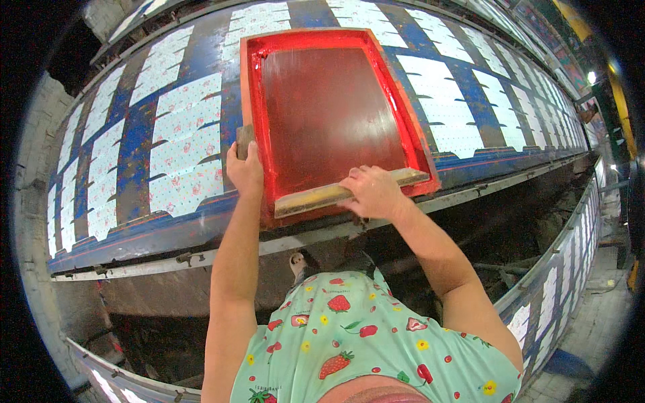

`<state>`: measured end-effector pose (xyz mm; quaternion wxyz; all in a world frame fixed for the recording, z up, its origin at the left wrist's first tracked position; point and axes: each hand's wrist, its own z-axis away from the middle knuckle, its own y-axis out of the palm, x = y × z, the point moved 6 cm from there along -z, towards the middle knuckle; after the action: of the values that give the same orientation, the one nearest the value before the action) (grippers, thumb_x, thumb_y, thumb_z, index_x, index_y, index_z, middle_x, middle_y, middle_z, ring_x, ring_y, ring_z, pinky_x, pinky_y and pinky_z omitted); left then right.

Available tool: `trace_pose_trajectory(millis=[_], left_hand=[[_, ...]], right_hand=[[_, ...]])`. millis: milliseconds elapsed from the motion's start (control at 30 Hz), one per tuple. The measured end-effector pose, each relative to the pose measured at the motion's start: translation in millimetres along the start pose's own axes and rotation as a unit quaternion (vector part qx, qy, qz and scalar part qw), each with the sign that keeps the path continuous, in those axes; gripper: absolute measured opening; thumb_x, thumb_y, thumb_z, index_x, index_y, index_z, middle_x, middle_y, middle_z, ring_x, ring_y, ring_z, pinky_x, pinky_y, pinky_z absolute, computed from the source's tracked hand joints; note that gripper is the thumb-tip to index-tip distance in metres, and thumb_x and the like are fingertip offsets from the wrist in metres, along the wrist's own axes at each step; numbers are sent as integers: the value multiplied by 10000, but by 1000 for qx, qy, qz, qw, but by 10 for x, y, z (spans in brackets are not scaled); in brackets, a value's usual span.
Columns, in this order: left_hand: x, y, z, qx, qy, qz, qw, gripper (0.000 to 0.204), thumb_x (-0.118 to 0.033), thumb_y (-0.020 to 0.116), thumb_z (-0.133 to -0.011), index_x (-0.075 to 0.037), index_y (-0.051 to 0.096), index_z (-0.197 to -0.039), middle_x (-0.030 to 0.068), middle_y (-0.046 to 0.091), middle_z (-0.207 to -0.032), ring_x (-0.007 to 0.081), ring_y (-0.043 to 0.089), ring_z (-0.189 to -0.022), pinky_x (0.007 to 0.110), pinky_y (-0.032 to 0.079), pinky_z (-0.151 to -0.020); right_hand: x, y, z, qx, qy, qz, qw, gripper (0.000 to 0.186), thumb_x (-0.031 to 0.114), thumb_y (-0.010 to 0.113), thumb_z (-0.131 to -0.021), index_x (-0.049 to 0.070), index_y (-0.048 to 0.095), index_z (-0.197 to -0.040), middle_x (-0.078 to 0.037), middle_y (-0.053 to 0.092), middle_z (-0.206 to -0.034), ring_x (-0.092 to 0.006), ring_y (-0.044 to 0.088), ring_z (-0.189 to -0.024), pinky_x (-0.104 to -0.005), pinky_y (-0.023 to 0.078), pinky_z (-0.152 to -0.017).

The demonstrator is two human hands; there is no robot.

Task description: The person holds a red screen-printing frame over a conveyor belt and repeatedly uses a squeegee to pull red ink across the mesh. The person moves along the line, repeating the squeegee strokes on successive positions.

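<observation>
A screen printing frame (247, 87) lies on the long table in front of me, its inner border coated with wet red ink (259, 107). The mesh (322, 121) inside looks dark red and glossy. My left hand (244, 168) is closed around a dark block (244, 137) on the frame's left side. Across the near end of the frame rests a long wooden squeegee (306, 201), slightly slanted, its right end farther from me. My right hand (371, 191) grips it right of its middle, fingers wrapped over the top. The squeegee's lower edge is hidden.
Rows of white cut fabric pieces (187, 141) lie on the blue-stained table (138, 171); those on the left bear small red prints, and more white pieces (440, 107) lie on the right. A metal rail (161, 266) runs along the near edge. Another table (544, 316) stands behind me at right.
</observation>
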<state>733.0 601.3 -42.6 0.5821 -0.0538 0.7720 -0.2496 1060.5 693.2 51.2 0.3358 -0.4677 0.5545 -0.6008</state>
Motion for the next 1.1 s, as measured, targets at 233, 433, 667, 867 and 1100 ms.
trace_pose_trajectory(millis=[233, 433, 667, 867, 1100], left_hand=[[11, 36, -74, 12, 28, -125, 992, 579, -427, 928, -871, 2, 817, -1243, 196, 830, -1149, 360, 786, -1057, 466, 590, -971], [-48, 8, -85, 22, -2, -160, 987, 485, -381, 939, -847, -6, 843, -1139, 191, 848, -1047, 377, 806, -998, 492, 598, -929], [-9, 32, -109, 28, -64, -131, 989, 416, -294, 951, -851, 6, 839, -1117, 121, 828, -986, 255, 753, -886, 439, 584, -850], [-76, 12, -91, 1, -7, -147, 989, 396, -235, 942, -867, 14, 819, -1148, 119, 816, -990, 251, 728, -854, 429, 573, -826], [176, 58, -146, 38, -50, -56, 996, 409, -245, 924, -873, 32, 807, -1150, 168, 827, -1040, 307, 760, -930, 460, 591, -899]], right_hand=[[-97, 31, 418, -49, -66, -81, 993, 659, 571, 861, -866, 37, 753, -1237, -177, 749, -1250, -388, 688, -1204, -524, 548, -1042], [-962, -272, 1134, -199, -74, -197, 957, 319, 355, 832, -960, 87, 794, -1129, -114, 782, -1165, -360, 716, -1154, -498, 559, -1041], [-2314, -291, 1678, -282, 200, -193, 918, 292, 128, 840, -920, 47, 803, -1197, -172, 777, -1286, -411, 706, -1208, -498, 569, -1069], [-2598, 18, 1428, -244, 247, -222, 911, 493, 173, 854, -900, 34, 748, -1361, -192, 751, -1375, -426, 681, -1270, -503, 547, -1113], [-2575, 5, 1127, -194, 278, -169, 925, 712, 173, 876, -863, 46, 637, -1522, -234, 737, -1341, -437, 692, -1229, -513, 557, -1098]])
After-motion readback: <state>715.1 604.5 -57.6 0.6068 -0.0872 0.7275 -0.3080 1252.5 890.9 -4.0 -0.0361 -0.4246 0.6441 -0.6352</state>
